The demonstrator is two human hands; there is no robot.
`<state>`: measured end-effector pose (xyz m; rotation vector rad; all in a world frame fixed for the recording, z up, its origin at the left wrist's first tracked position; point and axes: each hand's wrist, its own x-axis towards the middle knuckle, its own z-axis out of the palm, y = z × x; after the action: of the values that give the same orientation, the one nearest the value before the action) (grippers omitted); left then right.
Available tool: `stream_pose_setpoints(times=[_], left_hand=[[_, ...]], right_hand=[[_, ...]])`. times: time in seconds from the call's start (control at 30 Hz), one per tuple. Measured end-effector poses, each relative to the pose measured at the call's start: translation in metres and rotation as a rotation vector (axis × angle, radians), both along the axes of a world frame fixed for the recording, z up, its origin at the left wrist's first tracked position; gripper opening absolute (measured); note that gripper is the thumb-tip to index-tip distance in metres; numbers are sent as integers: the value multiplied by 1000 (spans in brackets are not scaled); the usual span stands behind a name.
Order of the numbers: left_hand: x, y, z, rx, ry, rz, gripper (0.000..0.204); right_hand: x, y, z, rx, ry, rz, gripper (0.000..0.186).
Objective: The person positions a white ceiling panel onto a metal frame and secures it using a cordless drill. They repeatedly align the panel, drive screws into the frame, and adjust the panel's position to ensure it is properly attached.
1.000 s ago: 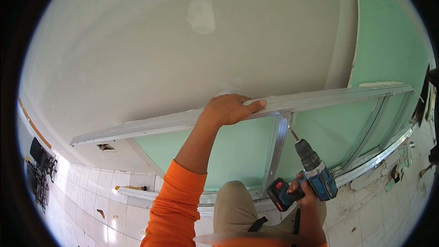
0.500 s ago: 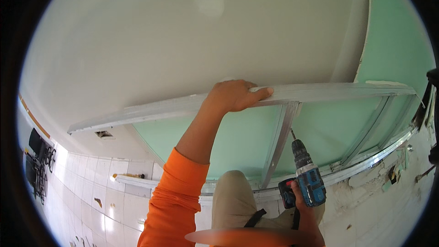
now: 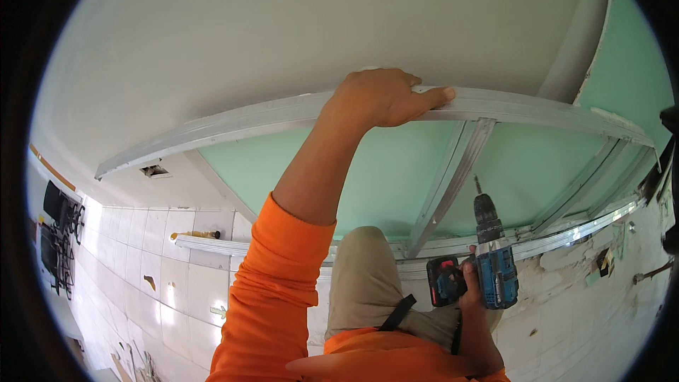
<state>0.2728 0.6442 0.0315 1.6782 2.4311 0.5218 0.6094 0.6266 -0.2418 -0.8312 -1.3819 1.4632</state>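
Note:
My left hand is closed over the long metal channel that runs along the top of a stud frame against the wall; its far-side fingers are partly hidden behind the rail. In my right hand is a blue and black cordless drill, gripped by its handle. The drill's bit points up and away, beside an upright metal stud and apart from it. Green drywall shows behind the frame.
Further studs stand to the right. A metal floor track runs along the base, with rubble beside it. On the left, a yellow-handled tool lies on the tiled floor, and black chairs stand farther off.
The rail and my left hand sit higher in the view, with the hand still gripping. The drill has shifted slightly right and up, and its bit now points more upright.

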Motion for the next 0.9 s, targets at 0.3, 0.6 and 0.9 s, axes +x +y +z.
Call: stream_pose_setpoints(times=[0.3, 0.6, 0.9], left_hand=[[2, 0, 5, -45, -17, 29, 99], [5, 0, 10, -104, 1, 57, 95], [14, 6, 9, -120, -43, 165, 84]], right_hand=[[-8, 2, 26, -199, 414, 458, 68], [-20, 23, 23, -294, 587, 541, 64], [-56, 53, -2, -311, 666, 825, 66]])
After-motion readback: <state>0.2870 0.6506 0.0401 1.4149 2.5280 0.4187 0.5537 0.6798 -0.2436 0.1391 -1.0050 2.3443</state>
